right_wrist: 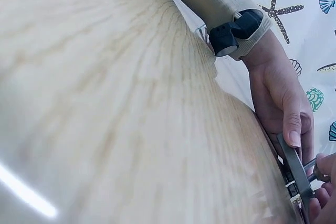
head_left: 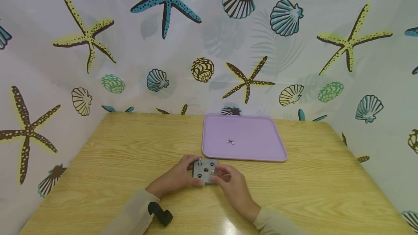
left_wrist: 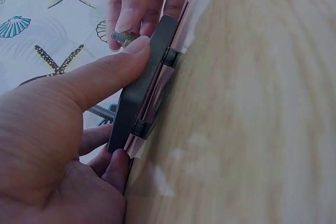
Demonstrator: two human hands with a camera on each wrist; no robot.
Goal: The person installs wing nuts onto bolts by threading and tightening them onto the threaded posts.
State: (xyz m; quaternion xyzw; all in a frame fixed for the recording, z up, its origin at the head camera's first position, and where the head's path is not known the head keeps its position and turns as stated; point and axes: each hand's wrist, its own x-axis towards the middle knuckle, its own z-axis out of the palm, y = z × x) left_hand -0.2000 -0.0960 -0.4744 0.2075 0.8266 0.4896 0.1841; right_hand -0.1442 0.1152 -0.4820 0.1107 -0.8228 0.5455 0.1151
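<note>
Grey metal plate (head_left: 206, 176) is gripped by the left hand (head_left: 177, 177), thumb at its near edge, fingers about its far left corner. At its near right corner, a small metal fitting, judged to be a wing nut (head_left: 213, 172), is pinched at a threaded bolt (left_wrist: 119, 36) by thumb and fingers of the right hand (head_left: 235, 186). A second bolt (head_left: 200, 161) stands upright at the far left corner. For sound work, the plate should be kept firmly braced, the nut started square to the thread and backed off if binding is felt. Beyond, at the tabletop's (head_left: 137, 140) far edge, right of centre, a purple tray (head_left: 258, 133) is placed; a loose winged fastener (head_left: 230, 141) is noted left of its middle. Thread engagement cannot be verified, the nut being mostly covered by fingertips. In the right wrist view, the right hand is cut off by the frame. The number of dark feet (left_wrist: 169, 56) beneath cannot be confirmed.
</note>
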